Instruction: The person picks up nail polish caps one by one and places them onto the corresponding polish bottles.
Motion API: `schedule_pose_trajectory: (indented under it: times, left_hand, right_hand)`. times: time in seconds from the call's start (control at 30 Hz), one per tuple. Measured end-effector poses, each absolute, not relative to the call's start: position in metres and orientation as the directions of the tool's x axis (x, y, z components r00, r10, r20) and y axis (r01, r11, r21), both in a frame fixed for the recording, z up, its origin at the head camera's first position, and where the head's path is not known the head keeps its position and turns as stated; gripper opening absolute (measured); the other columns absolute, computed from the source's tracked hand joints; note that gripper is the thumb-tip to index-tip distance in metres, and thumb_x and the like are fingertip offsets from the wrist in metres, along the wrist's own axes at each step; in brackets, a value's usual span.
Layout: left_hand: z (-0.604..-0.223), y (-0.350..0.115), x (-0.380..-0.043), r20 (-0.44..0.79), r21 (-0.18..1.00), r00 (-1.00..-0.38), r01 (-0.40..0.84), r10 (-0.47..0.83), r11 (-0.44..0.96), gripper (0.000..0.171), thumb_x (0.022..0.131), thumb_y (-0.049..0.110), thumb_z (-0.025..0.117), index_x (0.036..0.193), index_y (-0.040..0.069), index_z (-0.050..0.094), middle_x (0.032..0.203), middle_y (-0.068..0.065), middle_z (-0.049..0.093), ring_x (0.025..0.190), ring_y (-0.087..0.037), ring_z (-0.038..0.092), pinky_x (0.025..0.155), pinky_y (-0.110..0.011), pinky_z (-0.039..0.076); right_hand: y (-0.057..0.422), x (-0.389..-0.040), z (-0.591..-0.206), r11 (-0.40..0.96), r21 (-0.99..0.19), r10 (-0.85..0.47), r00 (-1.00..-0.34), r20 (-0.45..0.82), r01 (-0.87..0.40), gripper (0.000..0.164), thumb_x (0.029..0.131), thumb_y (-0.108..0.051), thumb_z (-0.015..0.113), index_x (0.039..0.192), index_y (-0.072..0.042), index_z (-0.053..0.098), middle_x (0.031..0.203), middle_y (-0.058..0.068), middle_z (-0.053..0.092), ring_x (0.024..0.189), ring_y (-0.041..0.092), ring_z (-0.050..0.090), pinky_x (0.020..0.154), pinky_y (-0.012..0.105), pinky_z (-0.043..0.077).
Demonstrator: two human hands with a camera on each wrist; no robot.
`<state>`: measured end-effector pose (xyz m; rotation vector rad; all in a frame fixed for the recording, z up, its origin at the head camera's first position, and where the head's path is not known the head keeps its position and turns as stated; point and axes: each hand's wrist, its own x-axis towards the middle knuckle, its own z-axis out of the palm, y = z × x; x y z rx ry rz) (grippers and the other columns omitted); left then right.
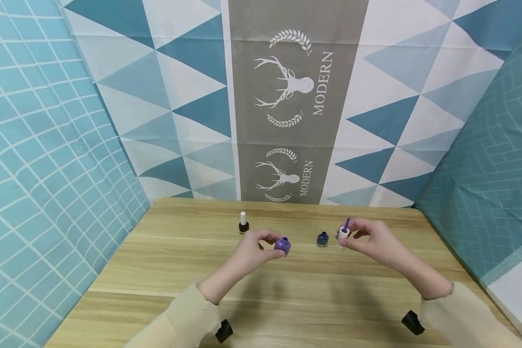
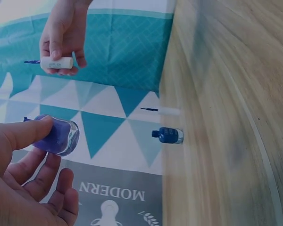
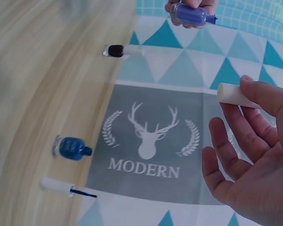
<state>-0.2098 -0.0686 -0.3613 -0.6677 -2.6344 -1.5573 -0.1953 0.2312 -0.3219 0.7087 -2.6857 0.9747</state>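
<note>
My left hand pinches a purple nail polish bottle between thumb and fingers, above the table; its neck is uncapped. To the right, my right hand holds a white nail polish cap with its purple brush pointing up. Between the hands a dark blue nail polish bottle stands uncapped on the table. Beside it a second white cap stands on its end, blue brush upward; in the head view the right hand and its cap mostly hide it.
A dark nail polish bottle with its white cap on stands behind the left hand. The wooden table ends at a patterned backdrop. A blue tiled sheet hangs on the left, a teal one on the right.
</note>
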Motion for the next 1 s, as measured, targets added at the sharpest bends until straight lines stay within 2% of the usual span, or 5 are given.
schedule_pose_trajectory:
  times: [0.3,0.53,0.7,0.83,1.0]
  left_hand:
    - [-0.359,-0.066,-0.2,0.246,0.839,-0.916,0.365,0.318,0.404,0.025,0.076,0.02,0.079,0.099,0.013,0.071,0.093,0.003,0.07,0.094,-0.018,0.057,0.071,-0.026,0.044]
    - [-0.359,-0.058,-0.195,0.255,0.861,-0.922,0.353,0.291,0.366,0.027,0.075,0.02,0.08,0.099,0.013,0.071,0.092,0.002,0.071,0.094,-0.018,0.057,0.072,-0.026,0.045]
    - [-0.361,-0.054,-0.194,0.278,0.865,-0.92,0.365,0.277,0.343,0.028,0.075,0.019,0.08,0.1,0.012,0.071,0.091,0.002,0.071,0.093,-0.018,0.058,0.073,-0.027,0.044]
    - [-0.364,-0.052,-0.196,0.3,0.864,-0.917,0.379,0.264,0.332,0.029,0.074,0.018,0.08,0.1,0.011,0.071,0.091,0.001,0.071,0.093,-0.022,0.059,0.072,-0.026,0.044]
    - [-0.368,-0.051,-0.198,0.313,0.863,-0.915,0.387,0.256,0.326,0.029,0.073,0.018,0.08,0.1,0.01,0.071,0.091,0.0,0.071,0.092,-0.025,0.06,0.072,-0.026,0.043]
  right_hand:
    - [0.221,-0.193,-0.307,0.639,-0.576,-0.346,-0.859,0.377,-0.51,0.014,0.081,-0.02,0.074,0.093,-0.014,0.069,0.09,-0.005,0.067,0.082,0.007,0.059,0.077,0.028,0.052]
    - [0.215,-0.191,-0.302,0.61,-0.628,-0.305,-0.875,0.377,-0.483,0.018,0.081,-0.022,0.075,0.095,-0.013,0.07,0.092,-0.001,0.067,0.082,0.01,0.059,0.068,0.024,0.051]
    - [0.209,-0.192,-0.301,0.604,-0.627,-0.304,-0.869,0.39,-0.493,0.019,0.081,-0.023,0.075,0.096,-0.013,0.07,0.091,-0.002,0.066,0.082,0.01,0.06,0.073,0.025,0.051]
    - [0.206,-0.192,-0.301,0.606,-0.62,-0.305,-0.865,0.398,-0.499,0.017,0.082,-0.02,0.074,0.096,-0.012,0.07,0.088,-0.003,0.066,0.08,0.011,0.059,0.079,0.027,0.049]
    - [0.204,-0.194,-0.304,0.606,-0.627,-0.305,-0.871,0.386,-0.49,0.019,0.083,-0.022,0.074,0.098,-0.012,0.071,0.088,-0.003,0.066,0.079,0.013,0.056,0.073,0.027,0.049]
